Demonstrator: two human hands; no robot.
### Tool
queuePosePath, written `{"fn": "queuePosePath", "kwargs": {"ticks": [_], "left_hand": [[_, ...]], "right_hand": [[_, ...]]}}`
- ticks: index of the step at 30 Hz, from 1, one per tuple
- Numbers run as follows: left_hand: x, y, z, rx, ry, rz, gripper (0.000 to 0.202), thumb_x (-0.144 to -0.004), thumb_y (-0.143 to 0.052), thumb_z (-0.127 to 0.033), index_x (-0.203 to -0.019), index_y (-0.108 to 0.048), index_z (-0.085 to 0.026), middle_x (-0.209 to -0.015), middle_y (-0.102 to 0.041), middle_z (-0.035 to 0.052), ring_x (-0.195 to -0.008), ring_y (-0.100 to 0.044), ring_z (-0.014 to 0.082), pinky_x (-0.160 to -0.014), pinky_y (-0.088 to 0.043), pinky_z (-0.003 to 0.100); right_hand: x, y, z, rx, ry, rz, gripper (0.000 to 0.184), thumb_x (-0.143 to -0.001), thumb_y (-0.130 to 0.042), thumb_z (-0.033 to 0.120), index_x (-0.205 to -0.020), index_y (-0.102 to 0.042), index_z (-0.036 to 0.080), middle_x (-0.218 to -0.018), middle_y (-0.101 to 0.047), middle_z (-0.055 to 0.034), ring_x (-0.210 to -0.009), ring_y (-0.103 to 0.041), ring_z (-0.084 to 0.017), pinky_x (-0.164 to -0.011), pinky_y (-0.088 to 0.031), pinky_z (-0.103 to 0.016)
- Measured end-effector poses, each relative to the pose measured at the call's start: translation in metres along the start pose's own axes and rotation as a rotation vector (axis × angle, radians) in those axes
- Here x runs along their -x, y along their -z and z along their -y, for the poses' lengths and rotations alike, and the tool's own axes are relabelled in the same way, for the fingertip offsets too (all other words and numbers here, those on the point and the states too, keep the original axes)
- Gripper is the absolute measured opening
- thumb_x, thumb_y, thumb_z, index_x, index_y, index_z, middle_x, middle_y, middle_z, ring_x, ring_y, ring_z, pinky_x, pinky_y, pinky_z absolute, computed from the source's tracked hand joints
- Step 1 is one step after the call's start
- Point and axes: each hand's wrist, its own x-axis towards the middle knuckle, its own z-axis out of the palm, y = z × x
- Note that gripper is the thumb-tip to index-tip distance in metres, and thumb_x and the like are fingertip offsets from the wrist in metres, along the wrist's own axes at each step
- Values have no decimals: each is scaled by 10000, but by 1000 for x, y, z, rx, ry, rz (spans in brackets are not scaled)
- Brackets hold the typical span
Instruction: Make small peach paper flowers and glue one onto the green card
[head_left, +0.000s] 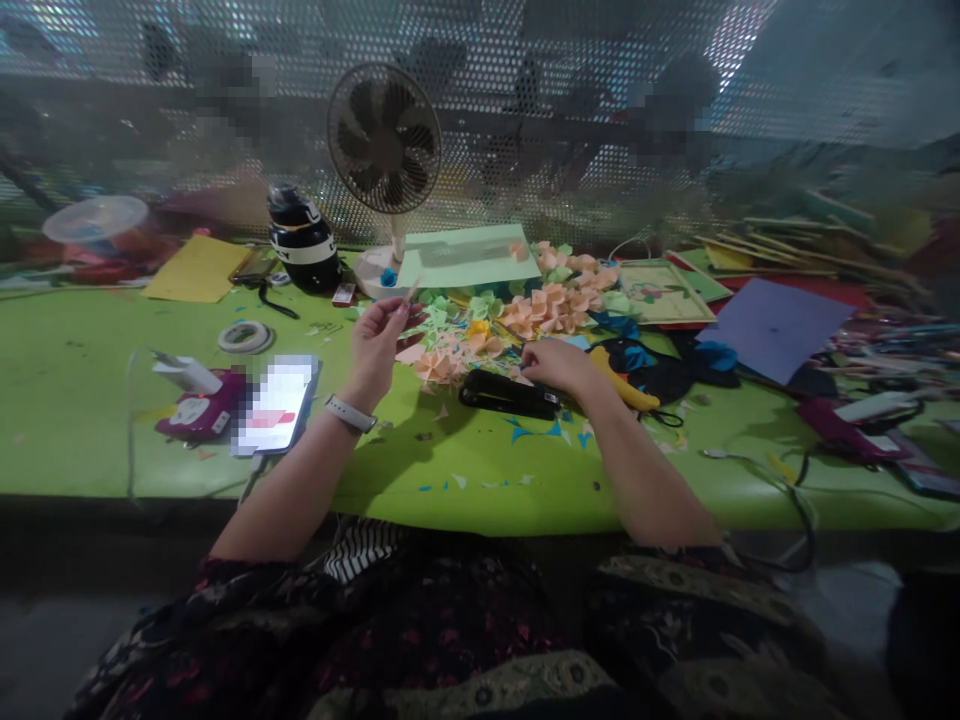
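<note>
My left hand (379, 340) is raised above the green table (112, 400), fingers pinched on a small thin strip of pale paper (410, 291). A white watch band sits on that wrist. My right hand (551, 362) rests on the table with fingers curled down onto something small I cannot make out, just behind a black stapler (508, 394). In front of both hands lies a heap of folded paper flowers (525, 310) in peach, green and yellow.
A small white desk fan (384, 150) stands at the back, next to a black helmet (302, 240). A phone (276, 402), a pink device (201, 412) and a tape roll (244, 336) lie left. Coloured paper sheets (772, 325), cables and paper scraps are spread at right.
</note>
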Motion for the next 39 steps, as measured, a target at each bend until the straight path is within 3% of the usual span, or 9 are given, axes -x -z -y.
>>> {"fn": "queuePosePath", "kwargs": {"ticks": [3, 9, 12, 17, 20, 25, 39], "left_hand": [[2, -2, 0, 20, 41, 23, 141, -883, -699, -333, -931, -633, -219, -1022, -773, 45, -932, -747, 168, -721, -611, 272], [5, -4, -1, 69, 126, 70, 153, -866, -724, -297, -939, -653, -183, -1022, -775, 71, -938, -753, 171, -788, -609, 296], [6, -6, -1, 130, 174, 72, 116, -867, -716, -256, -932, -663, -175, -1016, -780, 73, -930, -754, 166, -807, -610, 296], [10, -10, 0, 247, 231, 80, 41, -876, -686, -191, -913, -694, -175, -980, -784, 56, -957, -747, 159, -869, -601, 305], [16, -15, 1, 277, 289, 134, 39, -867, -697, -175, -902, -713, -174, -990, -782, 51, -1007, -736, 161, -949, -578, 327], [26, -22, 2, 307, 324, 222, 28, -855, -710, -166, -867, -730, -180, -997, -782, 44, -1083, -716, 175, -1050, -532, 363], [35, -27, -2, 450, 367, 331, 230, -708, -836, -173, -933, -793, -154, -1010, -788, 66, -1029, -723, 193, -1071, -492, 359]], "right_hand": [[1, 1, 2, -11, -35, 9, 58, -709, -683, 159, -699, -675, 215, -781, -702, -52, -686, -572, -183, -548, -315, -287], [-2, 5, -3, -167, -79, -180, 44, -749, -673, 219, -749, -634, 197, -822, -707, -58, -750, -618, -201, -625, -388, -288], [-3, 5, -1, -355, -98, -228, 79, -747, -675, 256, -783, -628, 202, -773, -707, -38, -716, -637, -196, -636, -442, -294], [7, 12, 21, -651, 98, -568, 148, -802, -644, 337, -879, -630, 212, -868, -723, -51, -795, -674, -206, -774, -543, -354], [20, 13, 42, -726, 239, -518, 185, -843, -634, 360, -960, -641, 217, -924, -725, -54, -786, -678, -193, -740, -562, -340], [31, 3, 66, -593, 338, -430, 145, -886, -600, 329, -965, -658, 222, -945, -726, -74, -797, -670, -204, -713, -559, -343], [29, -5, 70, -558, 416, -463, 132, -899, -595, 298, -965, -661, 205, -945, -739, -72, -803, -684, -204, -746, -552, -343]]}}
